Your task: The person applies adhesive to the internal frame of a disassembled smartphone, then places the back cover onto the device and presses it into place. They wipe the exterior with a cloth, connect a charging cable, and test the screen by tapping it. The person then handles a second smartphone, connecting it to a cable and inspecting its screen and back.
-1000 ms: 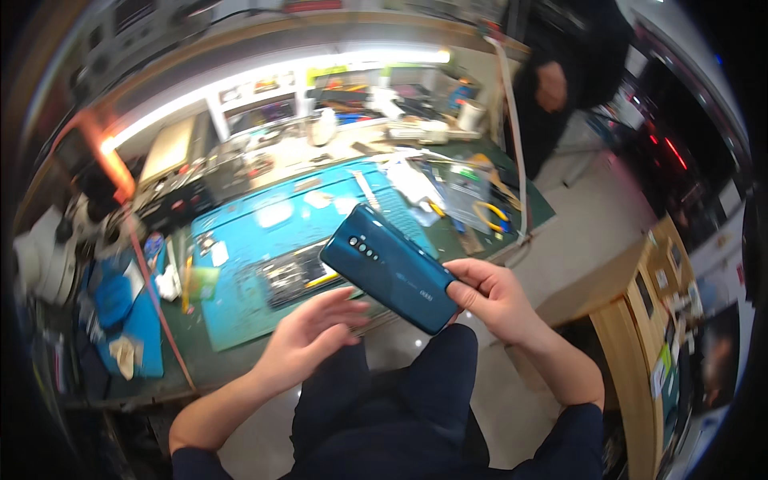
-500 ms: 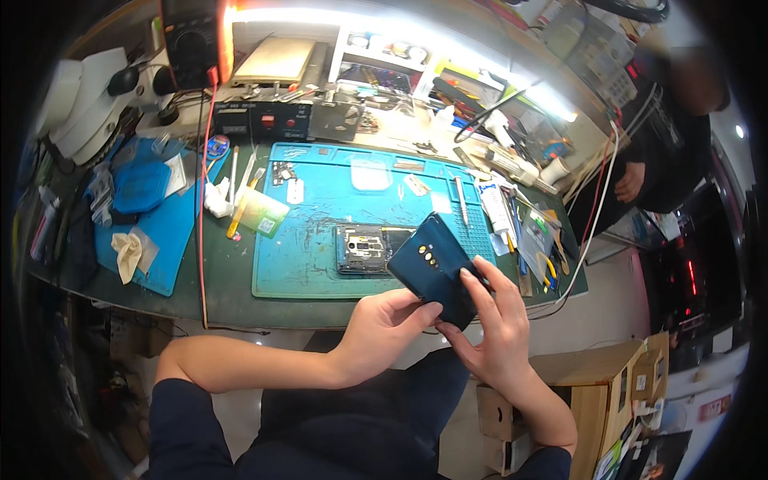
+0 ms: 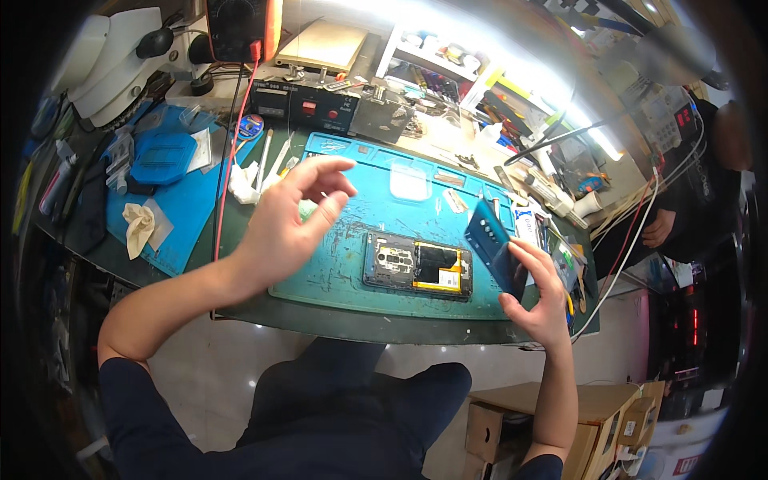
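My right hand (image 3: pixel 542 294) grips a dark blue phone back cover (image 3: pixel 493 246) by its edge, thumb below and fingers above, tilted over the right part of the teal work mat (image 3: pixel 344 268). An opened phone (image 3: pixel 392 262) lies flat on the mat to the left of the cover, its battery (image 3: pixel 438 266) and inner parts exposed. Over the mat's left side hovers my left hand (image 3: pixel 292 216), empty, with fingers loosely bent and apart from the thumb. It hides part of the mat and small items behind it.
A clear plastic box (image 3: pixel 409 182) sits on the mat's far side. Behind stand a black bench device (image 3: pixel 308 106) and a multimeter (image 3: pixel 240 28); a microscope (image 3: pixel 112 64) is at far left. Tools crowd the right edge. A person's hand (image 3: pixel 659 229) shows at right.
My left hand has let go of the back cover and moved up and left over the mat. My right hand has carried the cover rightward, uncovering the opened phone.
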The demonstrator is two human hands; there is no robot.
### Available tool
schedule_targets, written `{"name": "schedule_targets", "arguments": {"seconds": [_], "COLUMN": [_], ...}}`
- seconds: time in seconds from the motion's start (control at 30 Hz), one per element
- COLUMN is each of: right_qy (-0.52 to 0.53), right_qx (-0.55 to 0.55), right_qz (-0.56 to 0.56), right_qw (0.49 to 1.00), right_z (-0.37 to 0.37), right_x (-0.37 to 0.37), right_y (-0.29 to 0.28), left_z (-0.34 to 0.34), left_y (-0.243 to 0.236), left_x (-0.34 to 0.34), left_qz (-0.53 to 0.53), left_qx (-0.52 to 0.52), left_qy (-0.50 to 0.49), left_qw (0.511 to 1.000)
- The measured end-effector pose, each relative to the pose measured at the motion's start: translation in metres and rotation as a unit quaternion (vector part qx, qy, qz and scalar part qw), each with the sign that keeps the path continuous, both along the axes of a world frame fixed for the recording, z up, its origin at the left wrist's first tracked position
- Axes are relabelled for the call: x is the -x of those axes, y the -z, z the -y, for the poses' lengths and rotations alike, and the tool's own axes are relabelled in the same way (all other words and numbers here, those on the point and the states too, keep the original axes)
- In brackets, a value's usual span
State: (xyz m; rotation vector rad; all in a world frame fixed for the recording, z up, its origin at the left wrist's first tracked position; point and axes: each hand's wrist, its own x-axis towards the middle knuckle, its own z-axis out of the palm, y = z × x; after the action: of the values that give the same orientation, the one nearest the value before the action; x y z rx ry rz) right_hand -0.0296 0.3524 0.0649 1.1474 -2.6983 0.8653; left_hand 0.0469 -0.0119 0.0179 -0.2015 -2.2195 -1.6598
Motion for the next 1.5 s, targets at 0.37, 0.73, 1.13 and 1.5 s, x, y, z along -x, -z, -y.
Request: {"name": "schedule_targets", "arguments": {"seconds": [0.37,0.73,1.13,1.5], "right_qy": [-0.212,-0.23,-0.233,-0.236], "right_qx": [-0.076,-0.074,-0.074,-0.067], "right_qz": [0.002,0.021,0.029,0.036], "right_qw": [0.974,0.97,0.969,0.969], "right_z": [0.052,0.055,0.055,0.054], "right_x": [0.032,0.043,0.043,0.044], "right_y": [0.013,0.027,0.032,0.034], "left_z": [-0.008,-0.009,-0.009,-0.01], "left_y": [0.017,0.02,0.021,0.021], "left_x": [0.004,0.01,0.008,0.008], "left_qz": [-0.096,-0.067,-0.045,-0.041], "left_qx": [0.231,0.249,0.263,0.259], "left_qy": [0.15,0.139,0.129,0.131], "left_qw": [0.957,0.956,0.955,0.956]}}
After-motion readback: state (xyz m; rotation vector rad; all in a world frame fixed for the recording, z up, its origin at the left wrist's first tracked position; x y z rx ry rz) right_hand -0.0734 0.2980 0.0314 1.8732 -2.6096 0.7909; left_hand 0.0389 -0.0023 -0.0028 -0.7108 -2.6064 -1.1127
